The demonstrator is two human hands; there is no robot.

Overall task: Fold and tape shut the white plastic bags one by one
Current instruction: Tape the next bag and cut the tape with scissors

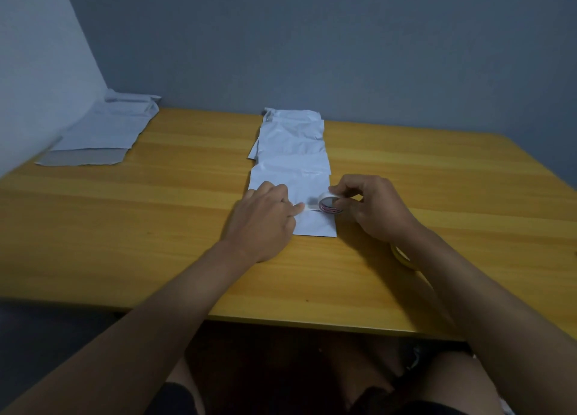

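Knees and dark shorts (175, 399) of a seated person, lowest in view, under the near table edge.

Table (125, 227): yellow-orange wood-grain top, set against a grey-blue wall (312, 40); a paler wall panel at far left.

Folded white plastic bag (292, 165): long narrow strip, creased, lying flat at table centre, running from the far edge toward the person; near end between the two hands.

Left hand (265, 218): palm down on the bag's near-left corner, fingers loosely curled, forefinger tip (298, 208) pressing the tape's free end onto the bag, just beside the roll.

Clear tape roll (329, 204): small, standing on edge on the bag's near-right part, a short strip drawn from it toward the left forefinger.

Right hand (371, 208): fingers and thumb curled round the roll, pinching it from the right side.

Second tape roll (402, 257): yellowish, on the table, mostly hidden under the right forearm.

Stack of white plastic bags (103, 130): flat, at the far-left corner against the wall, well apart from both hands; count cannot be told.
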